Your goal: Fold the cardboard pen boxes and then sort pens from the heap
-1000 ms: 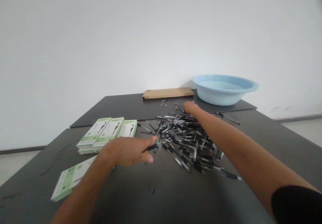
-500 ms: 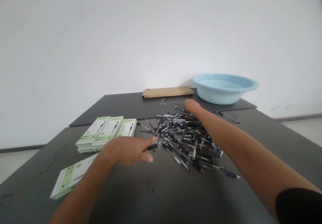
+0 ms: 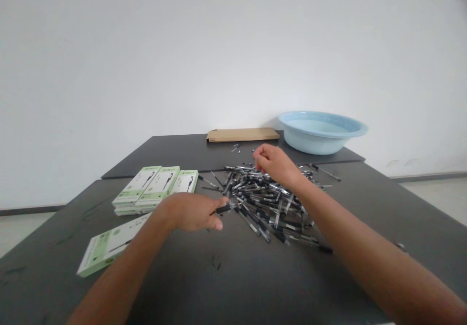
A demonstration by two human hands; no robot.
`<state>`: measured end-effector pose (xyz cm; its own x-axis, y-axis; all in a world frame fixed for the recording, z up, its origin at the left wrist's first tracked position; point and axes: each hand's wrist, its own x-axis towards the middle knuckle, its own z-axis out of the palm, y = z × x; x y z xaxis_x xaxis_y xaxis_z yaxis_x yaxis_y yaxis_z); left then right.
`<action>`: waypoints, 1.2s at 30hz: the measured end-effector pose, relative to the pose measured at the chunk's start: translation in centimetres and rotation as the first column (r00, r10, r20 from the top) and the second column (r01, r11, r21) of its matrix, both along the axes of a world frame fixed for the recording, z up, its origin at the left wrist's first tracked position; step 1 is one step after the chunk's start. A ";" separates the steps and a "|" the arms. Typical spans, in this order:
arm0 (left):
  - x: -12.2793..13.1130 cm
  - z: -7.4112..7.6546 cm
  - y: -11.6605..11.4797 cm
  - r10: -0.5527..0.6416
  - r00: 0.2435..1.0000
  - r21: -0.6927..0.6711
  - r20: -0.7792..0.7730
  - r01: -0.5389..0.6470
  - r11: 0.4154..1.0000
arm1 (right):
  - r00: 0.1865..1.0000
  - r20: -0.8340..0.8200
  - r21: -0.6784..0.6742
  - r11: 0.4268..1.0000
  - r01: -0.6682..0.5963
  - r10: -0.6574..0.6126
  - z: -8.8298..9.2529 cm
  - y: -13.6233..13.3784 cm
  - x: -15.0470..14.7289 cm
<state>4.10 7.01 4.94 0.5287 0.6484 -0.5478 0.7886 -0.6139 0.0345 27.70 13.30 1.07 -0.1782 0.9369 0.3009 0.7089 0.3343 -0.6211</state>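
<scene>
Dark desk (image 3: 233,276) is carrying a pile of pens (image 3: 266,203) at its middle. Your left hand (image 3: 189,212) is gripping one black pen (image 3: 223,208) at the pile's near-left edge, and your right hand (image 3: 275,163) is curling over its far side. I cannot tell whether it is holding anything. Green boxes (image 3: 156,189) are lying to the left, with a blue basin (image 3: 321,133) sitting behind.

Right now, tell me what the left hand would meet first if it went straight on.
Probably the pile of pens: the left hand, pinching a black pen, points at its near edge.

Left hand (image 3: 189,212): low, palm down, thumb and forefinger pinched. Right hand (image 3: 275,163): arm stretched forward, fingers curled downward, grip unclear.
</scene>
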 end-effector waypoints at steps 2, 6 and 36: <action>0.3 0.1 -0.2 -0.001 1.000 0.012 -0.023 0.002 1.000 | 0.945 -0.285 -0.077 0.978 -0.192 0.163 -0.3 -3.4 -0.7; 0.8 0.3 -0.6 -0.003 0.999 0.023 -0.036 0.003 1.000 | 0.793 -0.558 -0.110 0.925 -0.363 0.244 -1.8 -8.1 -1.3; 1.4 -0.6 -0.5 -0.047 0.999 -0.012 -0.026 0.047 0.999 | 0.889 -0.364 0.110 0.960 -0.257 0.279 -4.2 -11.3 -1.9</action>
<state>5.47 6.56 4.35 0.5439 0.6168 -0.5689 0.7598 -0.6498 0.0217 25.76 2.04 -3.08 -0.2843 0.8486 0.4462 0.3079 0.5216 -0.7957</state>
